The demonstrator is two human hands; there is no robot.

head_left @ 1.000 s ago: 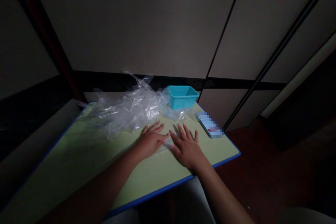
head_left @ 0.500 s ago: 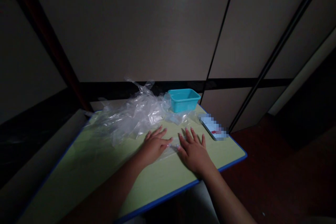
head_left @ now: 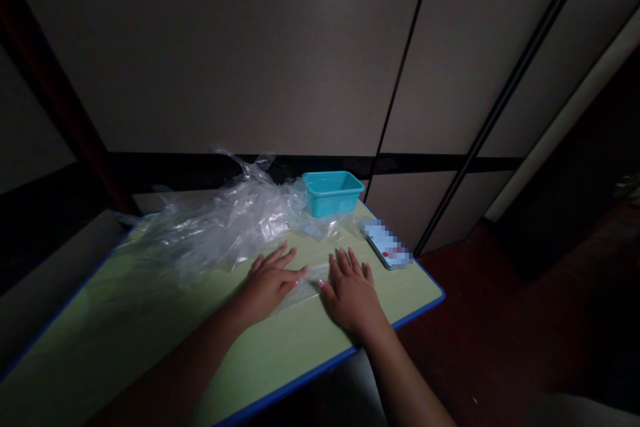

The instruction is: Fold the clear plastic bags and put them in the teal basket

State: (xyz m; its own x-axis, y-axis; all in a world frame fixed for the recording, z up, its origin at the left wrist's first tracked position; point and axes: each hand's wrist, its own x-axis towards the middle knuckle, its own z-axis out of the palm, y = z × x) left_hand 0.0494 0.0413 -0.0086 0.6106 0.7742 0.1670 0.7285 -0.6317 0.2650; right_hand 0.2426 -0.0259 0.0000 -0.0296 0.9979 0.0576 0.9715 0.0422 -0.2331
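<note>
My left hand (head_left: 270, 279) and my right hand (head_left: 349, 288) lie flat, palms down and fingers stretched out, on a clear plastic sheet (head_left: 306, 287) spread on the pale green table (head_left: 150, 327). Their thumbs nearly meet over the sheet. Just beyond my left hand lies a crumpled heap of clear plastic bags (head_left: 220, 223). A small teal plastic tub (head_left: 332, 192) stands behind the heap at the table's far edge.
A phone (head_left: 387, 244) with a lit screen lies near the table's right corner, close to my right hand. The table has a blue rim (head_left: 320, 367). Grey panelled walls stand behind, and a dark red floor lies to the right.
Both hands stayed flat on the sheet. My right hand's fingers have drawn closer together, and the gap between the thumbs has widened a little. The view has shifted slightly.
</note>
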